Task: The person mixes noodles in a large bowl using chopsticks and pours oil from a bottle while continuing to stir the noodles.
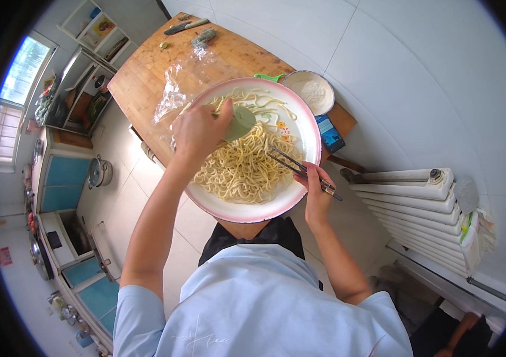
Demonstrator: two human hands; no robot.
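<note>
A large white enamel basin (308,138) with a pink rim stands before me at the table's near edge. Inside lies a heap of noodles (244,167), some strands spread towards the far wall of the basin. My left hand (201,131) grips a pale green cup (240,122), tilted above the noodles; what it holds is hidden. My right hand (315,187) has a pair of dark chopsticks (295,167) in its fingers at the basin's right rim. Their tips reach into the noodle heap.
Crumpled clear plastic film (173,91) lies left of the basin on the wooden table (239,56). A bowl of white powder (313,91) and a smartphone (329,134) sit at the right. Farther back is a knife (186,26). A white radiator (409,201) stands by the wall.
</note>
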